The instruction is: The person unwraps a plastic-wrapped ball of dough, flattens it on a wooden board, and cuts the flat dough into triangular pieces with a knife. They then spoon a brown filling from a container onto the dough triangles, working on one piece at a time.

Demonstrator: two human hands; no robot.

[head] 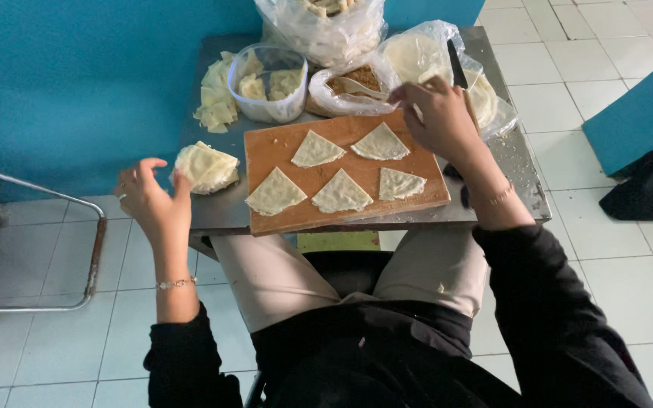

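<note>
five pale triangular pastry sheets (339, 168) lie flat and unfilled on the brown wooden board (266, 147) atop the grey metal worktop (217, 211). right hand (438, 115), pinched shut at the far plastic bag of brown filling (353, 81); whether it holds anything i cannot tell. left hand (153, 198) hovers released beside a folded pastry stack (205, 167).

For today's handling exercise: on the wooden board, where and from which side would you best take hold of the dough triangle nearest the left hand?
Probably at the left corner of that dough triangle, coming from the board's left edge. The corner overhangs slightly there, so fingers could slide beneath the thin, flat sheet. The left hand is nearest.
</note>
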